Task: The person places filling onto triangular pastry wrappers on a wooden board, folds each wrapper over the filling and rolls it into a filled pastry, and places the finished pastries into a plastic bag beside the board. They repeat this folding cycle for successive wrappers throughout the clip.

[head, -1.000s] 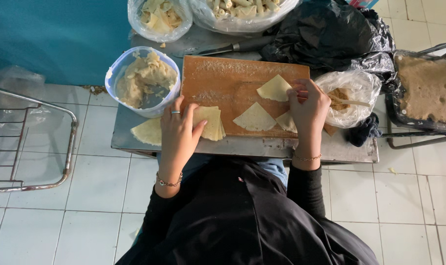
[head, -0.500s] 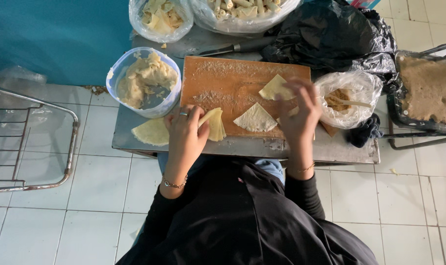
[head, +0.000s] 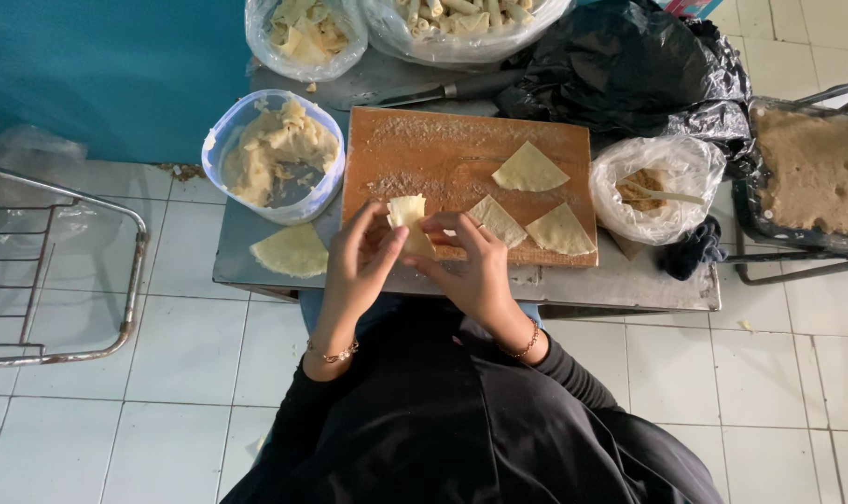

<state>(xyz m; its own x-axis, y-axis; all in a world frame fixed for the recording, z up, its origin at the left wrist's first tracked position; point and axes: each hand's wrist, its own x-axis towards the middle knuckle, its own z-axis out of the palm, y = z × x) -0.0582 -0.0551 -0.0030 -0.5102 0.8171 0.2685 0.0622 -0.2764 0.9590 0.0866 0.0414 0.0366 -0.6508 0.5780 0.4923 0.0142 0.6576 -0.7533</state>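
Two hands meet over the near edge of the wooden cutting board [head: 461, 177]: left hand [head: 363, 266] and right hand [head: 471, 271] each pinch the folded pastry wrapper [head: 410, 224], grip narrow. Likely light, limp, tear-prone; best held by edges. Three triangles [head: 528, 170] lie right.

Desk [head: 629, 285]: grey metal top, set on a white tiled floor [head: 163, 373].
Tub [head: 273, 154]: clear plastic, pale dough scraps inside, left of the board.
Knife [head: 452, 91]: lies behind the board, dark handle.
Black bag [head: 629, 65]: crumpled, at the desk's far right.
Filling bag [head: 662, 187]: clear, brown filling with a spoon in it.
Wire rack [head: 60, 271]: stands on the floor at left.
Tray [head: 816, 168]: right edge, brown mass inside.
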